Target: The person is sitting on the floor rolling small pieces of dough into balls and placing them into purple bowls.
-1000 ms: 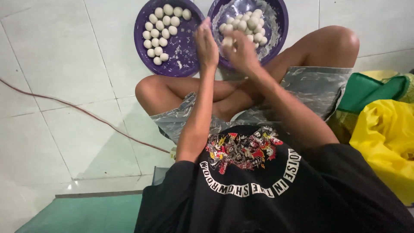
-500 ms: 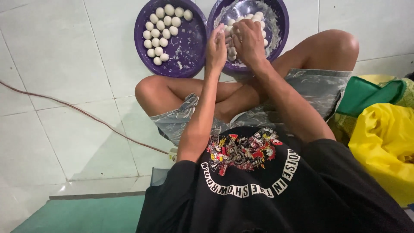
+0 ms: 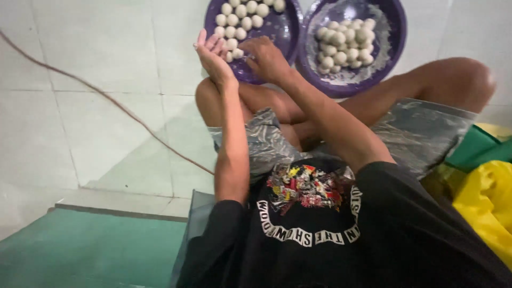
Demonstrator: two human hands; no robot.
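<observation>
Two purple basins stand on the tiled floor in front of my crossed legs. The left basin (image 3: 277, 37) holds rows of small white balls (image 3: 242, 16). The right basin (image 3: 392, 32) holds a heap of similar white balls (image 3: 346, 45) in floury residue. My left hand (image 3: 213, 53) is raised over the near rim of the left basin, palm open and fingers apart, with nothing in it. My right hand (image 3: 266, 57) is beside it, fingers curled down, its fingertips pinching one white ball (image 3: 238, 53) at the near end of the rows.
A thin brown cord (image 3: 106, 101) runs across the white floor tiles on the left. A green mat (image 3: 90, 250) lies at the lower left. Yellow cloth (image 3: 482, 208) and green cloth (image 3: 480, 152) are bunched by my right knee.
Both hands have shifted left, from the heap in the right basin to the near rim of the left basin. The left palm has opened.
</observation>
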